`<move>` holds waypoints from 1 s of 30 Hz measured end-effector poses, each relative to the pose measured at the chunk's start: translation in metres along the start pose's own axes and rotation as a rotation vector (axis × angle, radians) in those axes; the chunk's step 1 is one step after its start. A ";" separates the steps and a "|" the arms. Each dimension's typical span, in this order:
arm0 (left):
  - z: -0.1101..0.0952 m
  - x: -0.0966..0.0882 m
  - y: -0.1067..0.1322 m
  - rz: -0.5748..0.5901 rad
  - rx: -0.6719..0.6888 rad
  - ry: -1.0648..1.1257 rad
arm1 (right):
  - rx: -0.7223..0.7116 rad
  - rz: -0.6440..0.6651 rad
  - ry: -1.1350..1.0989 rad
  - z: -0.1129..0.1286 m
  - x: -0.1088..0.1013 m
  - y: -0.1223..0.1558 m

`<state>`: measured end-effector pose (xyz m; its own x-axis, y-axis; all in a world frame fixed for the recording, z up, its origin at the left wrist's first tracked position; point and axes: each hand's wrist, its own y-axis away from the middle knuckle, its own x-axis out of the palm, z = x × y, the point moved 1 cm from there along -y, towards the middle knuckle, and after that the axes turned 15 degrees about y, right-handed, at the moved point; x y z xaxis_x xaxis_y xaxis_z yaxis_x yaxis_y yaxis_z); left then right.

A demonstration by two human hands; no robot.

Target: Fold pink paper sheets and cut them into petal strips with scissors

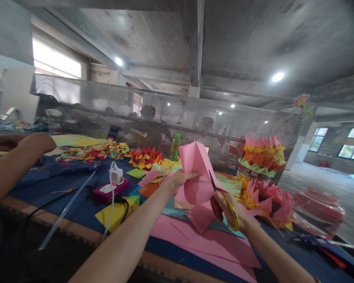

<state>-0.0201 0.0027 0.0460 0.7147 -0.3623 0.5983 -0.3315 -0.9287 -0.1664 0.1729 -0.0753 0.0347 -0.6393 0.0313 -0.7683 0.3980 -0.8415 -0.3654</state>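
Centrally, holding up a folded pink sheet (194, 157) in the left hand (181, 181), pinching with the thumb on the near face and the fingers hidden behind. Gripping scissors (235, 221) in the right hand (224, 204), curling the fingers about the yellow handle and pointing a dark blade upward along the sheet's right edge; not showing clearly the gap, if any, between the blades. Holding both over a smaller pink square (201, 216), a teal sheet (177, 213) and large pink sheets (218, 243) on a dark blue table cover (162, 252).

Showing, left of the left forearm, a yellow sheet (109, 214), a magenta power strip (98, 193) bearing a white charger (117, 175), and a clear stick (67, 210) slanting toward the table edge. Displaying farther back multicoloured scraps (88, 152), a red-and-orange paper ring (146, 160) and a green bottle (176, 147).

Showing, right of the right hand, pink and orange folded pieces (279, 200), a tiered paper stack (261, 157) behind, a clear jar (318, 212) and, nearer, a blue tool (321, 244). Including at far left a co-worker's hands (39, 143), leaving unclear anything held there. Spanning the rear with a perforated partition (171, 102).
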 end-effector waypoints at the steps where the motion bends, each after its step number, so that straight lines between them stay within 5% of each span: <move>1: 0.000 0.000 0.000 -0.002 0.002 0.001 | 0.000 -0.007 0.004 -0.001 0.001 0.000; 22: -0.001 0.004 0.004 -0.024 -0.001 -0.023 | 0.110 -0.106 -0.213 0.005 0.013 0.002; 30: 0.000 0.004 0.005 -0.010 0.003 -0.031 | 0.028 -0.071 -0.036 -0.004 0.007 0.001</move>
<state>-0.0188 -0.0029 0.0470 0.7371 -0.3549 0.5751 -0.3218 -0.9327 -0.1630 0.1710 -0.0741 0.0267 -0.6888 0.0728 -0.7213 0.3321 -0.8528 -0.4031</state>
